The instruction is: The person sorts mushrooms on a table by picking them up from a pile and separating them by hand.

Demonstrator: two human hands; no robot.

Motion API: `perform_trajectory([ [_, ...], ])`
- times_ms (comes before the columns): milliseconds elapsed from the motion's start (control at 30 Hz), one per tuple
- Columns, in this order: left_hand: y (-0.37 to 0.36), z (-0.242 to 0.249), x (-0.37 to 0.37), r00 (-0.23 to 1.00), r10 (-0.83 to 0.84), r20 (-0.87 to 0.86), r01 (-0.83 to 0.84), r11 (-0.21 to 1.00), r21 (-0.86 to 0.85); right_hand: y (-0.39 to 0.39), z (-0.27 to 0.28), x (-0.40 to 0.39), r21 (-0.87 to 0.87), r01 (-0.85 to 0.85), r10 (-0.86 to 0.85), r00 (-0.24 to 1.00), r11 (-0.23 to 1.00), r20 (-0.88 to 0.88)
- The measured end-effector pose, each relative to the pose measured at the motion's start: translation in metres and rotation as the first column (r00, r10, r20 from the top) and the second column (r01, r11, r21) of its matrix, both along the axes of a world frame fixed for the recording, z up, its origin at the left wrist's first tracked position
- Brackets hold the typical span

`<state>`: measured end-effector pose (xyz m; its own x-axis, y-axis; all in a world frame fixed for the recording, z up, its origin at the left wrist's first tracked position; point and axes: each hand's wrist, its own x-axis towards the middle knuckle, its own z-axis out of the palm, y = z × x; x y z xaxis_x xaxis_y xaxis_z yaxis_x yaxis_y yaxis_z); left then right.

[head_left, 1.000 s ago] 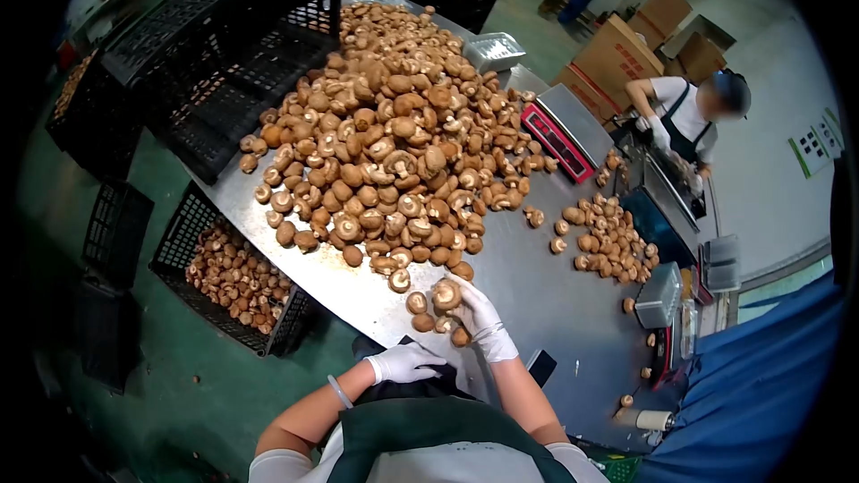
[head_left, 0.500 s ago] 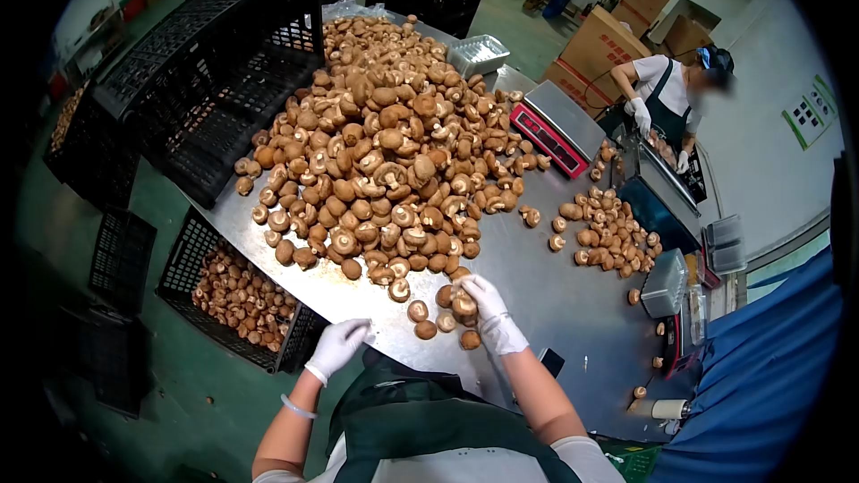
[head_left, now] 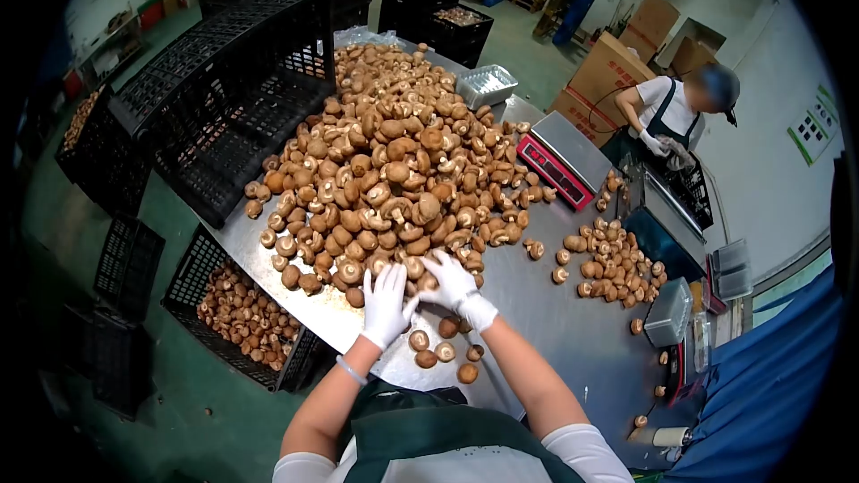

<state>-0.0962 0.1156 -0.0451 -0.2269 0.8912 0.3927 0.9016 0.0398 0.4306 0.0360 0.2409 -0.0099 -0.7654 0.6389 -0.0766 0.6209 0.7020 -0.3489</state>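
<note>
A big heap of brown mushrooms covers the middle of the metal table. At the heap's near edge my left hand, in a white glove, has its fingers spread against the mushrooms. Just right of it is my right hand, also gloved, its fingers apart and reaching over mushrooms at the same edge. The two hands nearly meet at the thumbs. Several loose mushrooms lie on the metal below my right hand.
A black crate leans at the left; another crate holds mushrooms below the table edge. To the right are a red scale, a smaller mushroom pile and plastic trays. A co-worker stands beyond, holding something greyish.
My left hand has moved up and right from the table edge to the heap. My right hand has moved up and left, off the loose mushrooms. The co-worker's hands have come together around a greyish thing.
</note>
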Motion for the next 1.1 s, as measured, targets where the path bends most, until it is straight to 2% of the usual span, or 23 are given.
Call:
perform_trajectory([
  [67, -0.017, 0.008, 0.006, 0.998, -0.054, 0.027, 0.055, 0.998, -0.017, -0.019, -0.002, 0.021, 0.004, -0.004, 0.004, 0.999, 1.000, -0.032],
  [133, -0.032, 0.007, 0.013, 0.992, -0.128, 0.009, 0.128, 0.989, -0.069, -0.040, -0.004, 0.038, 0.150, -0.025, 0.043, 0.993, 0.988, -0.113],
  [167, -0.042, 0.001, 0.015, 0.986, -0.164, 0.026, 0.166, 0.980, -0.113, -0.051, -0.001, 0.045, 0.040, 0.013, -0.010, 0.997, 0.999, -0.073],
  [200, -0.051, -0.001, 0.017, 0.979, -0.199, 0.045, 0.204, 0.966, -0.156, -0.058, -0.006, 0.051, 0.014, 0.020, -0.019, 0.995, 1.000, -0.094],
  [267, -0.067, -0.002, 0.016, 0.974, -0.226, 0.032, 0.228, 0.963, -0.146, -0.074, -0.014, 0.062, -0.005, -0.009, 0.008, 0.995, 1.000, -0.097],
  [333, -0.084, -0.008, 0.007, 0.955, -0.259, 0.145, 0.267, 0.963, -0.036, -0.090, -0.011, 0.070, 0.079, -0.057, 0.061, 0.997, 0.995, -0.047],
  [367, -0.092, -0.013, 0.006, 0.969, -0.185, 0.163, 0.184, 0.983, 0.019, -0.096, -0.008, 0.075, 0.074, -0.060, 0.063, 0.997, 0.995, -0.040],
  [467, -0.108, -0.030, 0.001, 0.970, 0.035, 0.239, -0.040, 0.999, 0.018, -0.095, -0.003, 0.082, 0.071, -0.072, 0.076, 0.995, 0.995, -0.066],
  [500, -0.107, -0.024, -0.001, 0.946, 0.078, 0.316, -0.077, 0.997, -0.015, -0.093, -0.003, 0.083, 0.074, -0.071, 0.078, 0.992, 0.995, -0.100],
  [600, -0.098, -0.026, 0.000, 0.925, 0.102, 0.365, -0.108, 0.994, -0.004, -0.065, -0.005, 0.057, -0.055, 0.063, -0.078, 0.937, 0.996, -0.340],
  [667, -0.090, -0.027, 0.003, 0.919, 0.059, 0.391, -0.059, 0.998, -0.013, -0.048, -0.007, 0.031, 0.054, 0.118, -0.092, 0.934, 0.992, -0.344],
  [733, -0.086, -0.028, 0.007, 0.939, 0.034, 0.343, -0.012, 0.998, -0.067, -0.041, -0.019, 0.013, 0.254, 0.089, -0.045, 0.984, 0.963, -0.173],
  [800, -0.088, -0.028, 0.009, 0.970, -0.015, 0.241, 0.054, 0.986, -0.158, -0.051, -0.021, 0.011, 0.208, 0.056, -0.042, 0.996, 0.976, -0.073],
  [867, -0.090, -0.028, 0.009, 0.962, -0.033, 0.271, 0.065, 0.992, -0.108, -0.062, -0.017, 0.021, 0.230, -0.005, 0.033, 0.992, 0.973, -0.118],
  [933, -0.091, -0.033, 0.006, 0.944, -0.023, 0.328, 0.051, 0.996, -0.077, -0.070, -0.012, 0.032, 0.103, -0.025, 0.034, 0.996, 0.994, -0.086],
  [967, -0.091, -0.035, 0.005, 0.923, -0.019, 0.384, 0.039, 0.998, -0.046, -0.073, -0.009, 0.038, 0.104, -0.024, 0.033, 0.996, 0.994, -0.084],
  [1033, -0.083, -0.027, 0.001, 0.942, 0.008, 0.336, -0.014, 1.000, 0.017, -0.075, -0.001, 0.050, -0.081, -0.008, -0.010, 0.977, 0.997, -0.213],
  [1067, -0.078, -0.024, -0.002, 0.950, 0.024, 0.312, -0.043, 0.998, 0.055, -0.072, -0.003, 0.057, -0.079, -0.007, -0.010, 0.977, 0.997, -0.211],
  [1100, -0.072, -0.020, -0.005, 0.955, 0.047, 0.294, -0.065, 0.997, 0.052, -0.068, -0.006, 0.065, -0.177, -0.005, -0.058, 0.934, 0.984, -0.353],
])
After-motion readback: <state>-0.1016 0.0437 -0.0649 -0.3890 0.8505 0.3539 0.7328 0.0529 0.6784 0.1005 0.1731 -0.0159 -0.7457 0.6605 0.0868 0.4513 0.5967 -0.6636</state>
